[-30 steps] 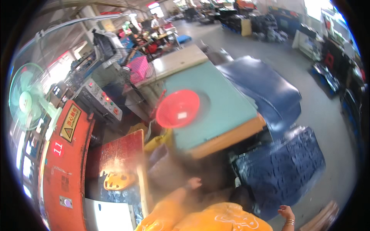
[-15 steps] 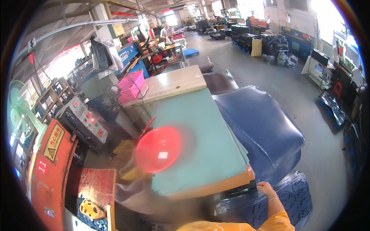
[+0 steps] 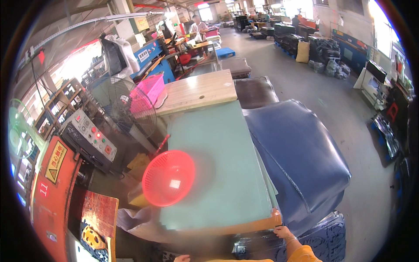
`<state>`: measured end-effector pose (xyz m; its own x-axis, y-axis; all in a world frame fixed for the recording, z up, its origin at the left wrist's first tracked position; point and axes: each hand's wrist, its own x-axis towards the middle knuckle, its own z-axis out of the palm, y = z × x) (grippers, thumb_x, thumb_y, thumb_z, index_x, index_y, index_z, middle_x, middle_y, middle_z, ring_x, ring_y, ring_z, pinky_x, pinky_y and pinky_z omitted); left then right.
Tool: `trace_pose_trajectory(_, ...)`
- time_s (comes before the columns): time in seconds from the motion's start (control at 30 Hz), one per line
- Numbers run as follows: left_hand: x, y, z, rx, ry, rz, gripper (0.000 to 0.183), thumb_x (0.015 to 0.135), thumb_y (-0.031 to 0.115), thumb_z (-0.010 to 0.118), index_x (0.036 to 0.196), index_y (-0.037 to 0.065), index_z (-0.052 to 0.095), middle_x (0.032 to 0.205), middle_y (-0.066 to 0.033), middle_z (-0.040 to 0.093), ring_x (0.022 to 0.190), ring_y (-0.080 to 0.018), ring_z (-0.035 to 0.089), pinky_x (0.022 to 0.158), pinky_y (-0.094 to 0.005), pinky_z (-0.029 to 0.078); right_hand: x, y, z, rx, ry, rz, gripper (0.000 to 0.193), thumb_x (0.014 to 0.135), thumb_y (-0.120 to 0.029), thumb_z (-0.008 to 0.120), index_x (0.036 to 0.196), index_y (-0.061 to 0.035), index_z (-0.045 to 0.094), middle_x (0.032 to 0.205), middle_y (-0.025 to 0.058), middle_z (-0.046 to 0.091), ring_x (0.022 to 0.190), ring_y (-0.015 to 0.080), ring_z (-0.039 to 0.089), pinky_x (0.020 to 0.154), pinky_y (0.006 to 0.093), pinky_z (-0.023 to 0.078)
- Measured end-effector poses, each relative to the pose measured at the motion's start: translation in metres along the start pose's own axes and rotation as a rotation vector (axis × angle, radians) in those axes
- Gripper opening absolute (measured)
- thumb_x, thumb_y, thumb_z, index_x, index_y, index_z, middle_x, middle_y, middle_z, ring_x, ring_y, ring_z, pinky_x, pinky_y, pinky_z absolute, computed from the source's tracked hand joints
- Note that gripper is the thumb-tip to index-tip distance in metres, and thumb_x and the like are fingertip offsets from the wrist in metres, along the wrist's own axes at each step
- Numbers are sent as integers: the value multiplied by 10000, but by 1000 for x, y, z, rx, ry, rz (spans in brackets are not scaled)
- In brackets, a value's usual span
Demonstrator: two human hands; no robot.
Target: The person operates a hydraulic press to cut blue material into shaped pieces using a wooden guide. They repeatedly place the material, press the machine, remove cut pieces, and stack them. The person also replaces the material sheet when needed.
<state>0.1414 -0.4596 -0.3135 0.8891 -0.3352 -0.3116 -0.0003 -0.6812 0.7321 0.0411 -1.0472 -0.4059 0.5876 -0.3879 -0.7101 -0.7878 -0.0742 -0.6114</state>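
My right hand [image 3: 284, 232] is at the front right corner of a table-high stack of pale green sheets [image 3: 218, 144] with a tan front edge. Its fingers are closed at that corner; what lies between them is too small to make out. Only part of my left hand [image 3: 182, 258] shows, at the lower edge in front of the stack, and its fingers are mostly hidden. A red plastic basin [image 3: 169, 178] with perforated sides rests at the left of the sheets, a small white square in it.
A large dark blue covered bundle [image 3: 301, 153] stands right of the stack, with plastic-wrapped dark material [image 3: 325, 240] nearer me. Leftward are a wire fan [image 3: 126, 107], a control box [image 3: 94, 137] and an orange machine [image 3: 54, 187]. A pink basket [image 3: 148, 91] sits beyond; a person [image 3: 198, 29] stands farther back.
My right hand has shifted left and down in view, toward the stack's front corner. My left hand has come into view at the lower edge. The whole view has turned slightly.
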Motion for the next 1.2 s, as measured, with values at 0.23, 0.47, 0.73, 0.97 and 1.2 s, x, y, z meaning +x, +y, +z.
trace_pose_trajectory(0.23,-31,-60,-5,-292,14,-530,150,874,114,634,996,45,690,866,-38,680,750,-133,620,664,-291,525,14,-5,-67,146,751,-95,368,768,-217,664,1088,-36,647,991,192,681,951,317,655,856,380,498)
trace_pose_trajectory(0.47,2,5,7,-276,44,-280,201,879,89,619,1071,41,653,755,-18,644,626,-97,551,572,-248,470,134,92,-136,392,1174,25,527,786,-245,674,1239,-27,514,998,131,588,795,220,577,661,351,496)
trace_pose_trajectory(0.73,6,30,4,-37,36,-170,240,868,144,641,1084,40,663,772,-75,679,618,-121,588,566,-279,498,162,77,-134,778,740,175,572,829,-361,639,1280,-50,478,1032,103,563,800,237,544,553,371,440)
trace_pose_trajectory(0.97,-9,18,-2,-35,21,-359,275,854,157,658,1101,37,665,860,-110,707,670,-160,644,611,-306,529,142,41,-135,748,950,215,446,822,-190,679,1109,116,527,908,116,616,755,175,592,648,314,490)
trace_pose_trajectory(1.2,-4,27,4,-59,32,-309,274,855,158,664,1101,38,665,831,-99,700,653,-144,623,597,-303,521,137,48,-146,964,810,160,404,829,-246,672,1077,59,580,916,112,620,789,203,593,671,356,472)
